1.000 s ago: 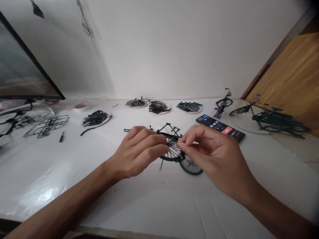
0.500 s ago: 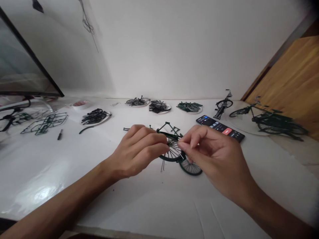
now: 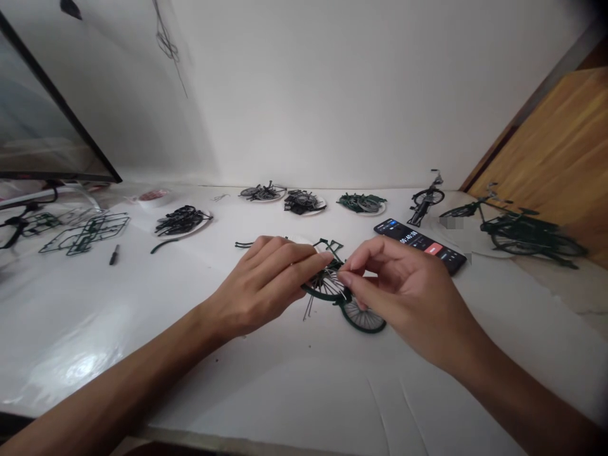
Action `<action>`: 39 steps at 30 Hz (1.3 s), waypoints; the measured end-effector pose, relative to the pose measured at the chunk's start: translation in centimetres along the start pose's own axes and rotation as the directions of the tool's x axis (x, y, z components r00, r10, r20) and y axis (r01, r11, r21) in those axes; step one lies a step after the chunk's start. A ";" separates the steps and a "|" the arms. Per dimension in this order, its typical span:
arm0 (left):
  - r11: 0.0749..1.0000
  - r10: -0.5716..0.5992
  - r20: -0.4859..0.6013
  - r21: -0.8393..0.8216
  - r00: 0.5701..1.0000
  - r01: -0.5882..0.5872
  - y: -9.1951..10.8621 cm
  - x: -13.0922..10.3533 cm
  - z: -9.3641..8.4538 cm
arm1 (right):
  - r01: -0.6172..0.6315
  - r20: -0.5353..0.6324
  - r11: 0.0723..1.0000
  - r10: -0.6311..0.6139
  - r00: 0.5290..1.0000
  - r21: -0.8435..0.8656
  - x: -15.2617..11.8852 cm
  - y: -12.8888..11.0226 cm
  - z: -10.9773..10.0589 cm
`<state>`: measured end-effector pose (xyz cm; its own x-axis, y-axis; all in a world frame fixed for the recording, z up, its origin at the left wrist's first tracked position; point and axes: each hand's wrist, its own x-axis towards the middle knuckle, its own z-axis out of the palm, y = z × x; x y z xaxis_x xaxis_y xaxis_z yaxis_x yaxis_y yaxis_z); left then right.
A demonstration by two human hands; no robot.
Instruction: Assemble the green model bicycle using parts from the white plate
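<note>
A small dark green model bicycle (image 3: 325,295) lies in the middle of the white table, its spoked wheels and part of its frame in view. My left hand (image 3: 273,278) curls over its left side, fingers bent and gripping it; the fingertips are partly hidden. At the wheel's right side, my right hand (image 3: 399,291) pinches thumb and forefinger together. Whatever sits in that pinch is too small to make out. The second spoked wheel (image 3: 365,315) shows below my right fingers. Thin rods (image 3: 308,308) lie just in front of the bicycle.
A phone (image 3: 420,246) with a running timer lies behind my right hand. Plates of dark (image 3: 183,221), grey (image 3: 304,202) and green parts (image 3: 361,203) stand along the back. Finished model bicycles (image 3: 527,231) are at right; green part frames (image 3: 88,233) and a screwdriver (image 3: 114,255) at left.
My left fingers have stretched a little further right over the bicycle, and its frame and wheel have shifted slightly. My right hand keeps its pinch in nearly the same place.
</note>
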<state>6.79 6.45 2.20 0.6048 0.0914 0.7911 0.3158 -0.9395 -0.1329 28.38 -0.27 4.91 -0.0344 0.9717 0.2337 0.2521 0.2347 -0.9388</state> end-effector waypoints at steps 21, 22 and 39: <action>0.998 -0.042 -0.082 -0.039 0.996 0.039 -0.5 0.5 -0.6 | 0.321 -0.107 0.931 -0.342 0.933 -0.175 -0.3 -0.5 0.1; 0.998 -0.046 -0.090 -0.035 0.995 0.043 -0.5 0.5 -0.5 | 0.328 -0.117 0.927 -0.351 0.929 -0.182 -0.3 -0.4 0.1; 0.979 0.118 0.150 0.147 0.982 -0.140 -0.7 0.8 -1.7 | -0.405 0.414 0.682 0.162 0.896 0.609 0.9 1.2 0.6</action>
<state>5.85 6.61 3.94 0.7404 0.0287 0.6715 0.3321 -0.8842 -0.3284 28.03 0.94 3.87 -0.3901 0.9195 -0.0478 -0.4031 -0.2172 -0.8890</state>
